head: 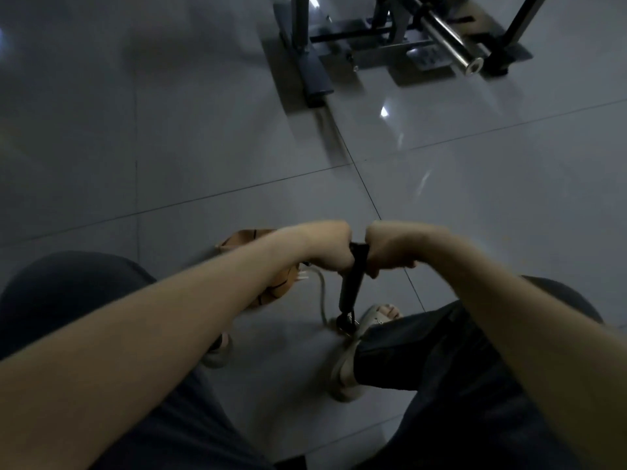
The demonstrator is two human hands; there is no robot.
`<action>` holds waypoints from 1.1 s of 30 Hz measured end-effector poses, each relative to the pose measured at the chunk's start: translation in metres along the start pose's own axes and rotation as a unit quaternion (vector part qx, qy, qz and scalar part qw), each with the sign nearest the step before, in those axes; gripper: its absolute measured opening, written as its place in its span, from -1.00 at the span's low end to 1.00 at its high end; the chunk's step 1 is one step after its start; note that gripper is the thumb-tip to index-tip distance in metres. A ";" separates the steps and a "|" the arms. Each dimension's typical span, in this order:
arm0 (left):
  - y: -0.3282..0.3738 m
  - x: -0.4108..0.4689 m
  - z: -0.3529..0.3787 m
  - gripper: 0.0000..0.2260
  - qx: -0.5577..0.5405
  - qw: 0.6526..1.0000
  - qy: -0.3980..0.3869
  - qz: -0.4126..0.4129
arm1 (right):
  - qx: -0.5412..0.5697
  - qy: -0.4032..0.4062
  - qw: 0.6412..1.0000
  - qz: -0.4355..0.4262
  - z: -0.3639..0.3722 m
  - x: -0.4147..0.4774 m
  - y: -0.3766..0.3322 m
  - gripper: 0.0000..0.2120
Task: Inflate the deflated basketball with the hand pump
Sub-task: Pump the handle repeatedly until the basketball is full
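Note:
A black hand pump (353, 283) stands upright on the tiled floor between my feet. My left hand (325, 247) grips the left half of its T-handle and my right hand (386, 249) grips the right half, fists close together. A pale hose (322, 296) curves from the pump's base toward the orange basketball (271, 290), which lies on the floor just left of the pump and is mostly hidden behind my left forearm. The pump's foot (346, 323) sits beside my right sandal (359, 337).
Grey glossy floor tiles (203, 130) spread out ahead. A metal exercise frame (390, 45) with a chrome bar (451, 45) stands at the far upper right. My dark trouser legs fill the lower corners, and my left sandal (219, 354) is under my left arm.

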State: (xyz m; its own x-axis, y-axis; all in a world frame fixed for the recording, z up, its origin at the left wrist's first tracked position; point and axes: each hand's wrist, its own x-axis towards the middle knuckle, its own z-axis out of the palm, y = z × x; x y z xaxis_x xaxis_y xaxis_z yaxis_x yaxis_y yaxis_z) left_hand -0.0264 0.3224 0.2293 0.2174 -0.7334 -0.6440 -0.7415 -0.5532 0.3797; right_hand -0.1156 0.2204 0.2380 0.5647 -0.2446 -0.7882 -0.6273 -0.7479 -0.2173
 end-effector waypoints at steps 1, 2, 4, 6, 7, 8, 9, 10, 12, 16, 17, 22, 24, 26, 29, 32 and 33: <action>-0.003 0.007 0.018 -0.85 0.015 1.000 -0.001 -0.005 | -0.017 0.000 1.000 0.005 0.018 0.010 0.002 -0.88; -0.007 0.011 0.037 -0.84 0.030 1.000 0.002 -0.007 | -0.035 0.006 0.999 0.005 0.036 0.018 0.003 -0.84; -0.015 0.019 0.066 -0.84 0.042 0.999 0.015 -0.004 | -0.068 0.021 0.997 -0.003 0.065 0.034 0.009 -0.78; -0.022 0.025 0.087 -0.81 0.044 0.999 0.018 0.001 | -0.079 0.029 0.996 -0.003 0.085 0.046 0.015 -0.80; -0.024 0.027 0.095 -0.79 0.044 0.999 0.014 0.001 | -0.076 0.032 0.997 0.001 0.093 0.050 0.018 -0.82; -0.025 0.030 0.102 -0.77 0.046 0.999 0.010 0.000 | -0.075 0.035 0.997 0.004 0.099 0.054 0.021 -0.84; -0.026 0.034 0.109 -0.76 0.047 0.999 0.009 0.001 | -0.077 0.036 0.996 0.005 0.105 0.058 0.023 -0.84; -0.027 0.037 0.115 -0.77 0.047 0.999 0.010 0.003 | -0.083 0.035 0.996 0.006 0.110 0.062 0.025 -0.84; -0.026 0.044 0.123 -0.82 0.046 0.999 0.027 0.011 | -0.091 0.037 0.995 0.009 0.114 0.066 0.031 -0.83; -0.017 0.044 0.131 -0.85 0.057 0.997 0.040 0.023 | -0.100 0.011 0.995 0.024 0.115 0.063 0.040 -0.78; -0.015 0.040 0.133 -0.85 0.060 0.998 0.025 0.021 | -0.097 -0.008 0.995 0.029 0.118 0.060 0.038 -0.77; -0.010 0.024 0.094 -0.89 0.075 0.994 -0.071 0.019 | -0.068 -0.069 0.995 0.009 0.093 0.042 0.021 -0.86; -0.006 0.023 0.052 -0.92 0.054 0.996 -0.066 0.018 | -0.035 -0.068 0.997 0.010 0.048 0.025 0.015 -0.86; 0.002 0.017 0.005 -0.92 0.014 0.999 -0.047 0.013 | -0.004 -0.048 0.999 0.012 -0.001 0.004 0.010 -0.86; 0.011 0.007 -0.039 -0.89 -0.014 1.000 -0.002 0.022 | 0.035 0.002 0.999 0.003 -0.038 -0.012 0.010 -0.86; 0.010 0.008 -0.019 -0.88 -0.001 0.999 0.018 0.031 | 0.013 0.008 1.000 0.013 -0.016 -0.002 0.012 -0.89; 0.007 0.013 0.000 -0.85 0.015 0.999 0.021 0.023 | -0.012 0.009 1.000 0.018 0.001 0.006 0.012 -0.88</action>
State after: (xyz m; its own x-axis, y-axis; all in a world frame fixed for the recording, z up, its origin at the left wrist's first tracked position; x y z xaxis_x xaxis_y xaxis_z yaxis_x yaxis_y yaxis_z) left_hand -0.0291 0.3085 0.2236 0.2085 -0.7748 -0.5969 -0.7705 -0.5060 0.3877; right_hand -0.1200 0.2101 0.2302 0.5520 -0.2827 -0.7845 -0.6348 -0.7525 -0.1755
